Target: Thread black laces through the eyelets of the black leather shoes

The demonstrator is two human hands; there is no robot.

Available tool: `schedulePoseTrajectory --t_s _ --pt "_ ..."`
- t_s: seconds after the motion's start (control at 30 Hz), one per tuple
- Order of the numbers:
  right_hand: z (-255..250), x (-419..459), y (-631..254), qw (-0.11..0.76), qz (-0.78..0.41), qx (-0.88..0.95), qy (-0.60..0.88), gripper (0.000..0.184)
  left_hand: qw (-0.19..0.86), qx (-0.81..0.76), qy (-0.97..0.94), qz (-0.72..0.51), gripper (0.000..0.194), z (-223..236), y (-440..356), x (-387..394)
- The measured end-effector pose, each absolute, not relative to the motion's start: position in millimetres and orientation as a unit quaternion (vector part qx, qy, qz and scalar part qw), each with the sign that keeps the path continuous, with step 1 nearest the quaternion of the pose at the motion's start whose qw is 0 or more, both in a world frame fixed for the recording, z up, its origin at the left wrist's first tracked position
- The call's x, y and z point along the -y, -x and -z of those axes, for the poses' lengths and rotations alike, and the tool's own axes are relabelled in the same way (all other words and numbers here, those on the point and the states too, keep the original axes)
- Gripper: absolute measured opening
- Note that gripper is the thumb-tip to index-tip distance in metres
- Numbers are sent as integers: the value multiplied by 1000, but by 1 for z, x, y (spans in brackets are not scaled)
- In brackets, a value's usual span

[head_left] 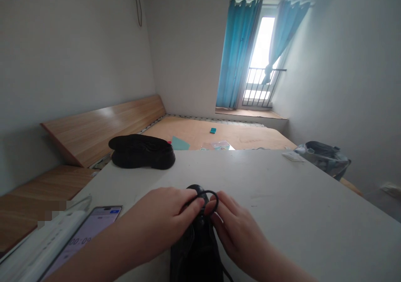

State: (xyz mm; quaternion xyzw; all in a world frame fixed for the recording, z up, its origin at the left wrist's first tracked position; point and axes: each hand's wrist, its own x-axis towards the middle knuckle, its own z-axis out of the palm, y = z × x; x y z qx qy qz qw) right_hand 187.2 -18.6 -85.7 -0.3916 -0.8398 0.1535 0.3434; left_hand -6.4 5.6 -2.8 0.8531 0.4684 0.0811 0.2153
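Note:
A black shoe sits on the white table in front of me, its toe pointing away. Over its front part a black shoelace arches up in a loop between my hands. My left hand pinches the lace between thumb and fingers on the left side of the loop. On the right side, my right hand has its fingertips closed on the lace close to the shoe's eyelets. Another loose lace end hangs at the shoe's lower right. The fingers partly hide the eyelets.
A second black shoe lies at the far left of the white table. A phone showing a timer lies at the near left beside a white object. A small white packet and a grey bag are at the far right.

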Motion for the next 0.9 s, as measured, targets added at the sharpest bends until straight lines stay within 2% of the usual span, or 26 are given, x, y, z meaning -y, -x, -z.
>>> schedulePoseTrajectory --t_s 0.07,0.17,0.27,0.43,0.67,0.8,0.9 --pt "87 20 -185 340 -160 830 411 17 191 -468 -861 -50 24 8 5 -3" --pt "87 19 -183 352 -305 764 446 20 206 -456 -866 -19 11 14 5 1" --pt "83 17 -183 353 -417 708 448 29 201 -457 -866 -26 7 19 1 0" --pt "72 15 -188 363 -553 620 422 46 197 -476 -857 -33 19 28 -6 -8" --pt "50 3 -217 452 -744 409 274 40 246 -495 -832 -53 43 23 -6 -11" --pt "42 0 -230 449 -763 394 247 35 218 -522 -819 -96 43 15 -4 -14" --pt "47 0 -228 429 -714 479 275 47 243 -491 -816 -186 39 7 -1 -11"
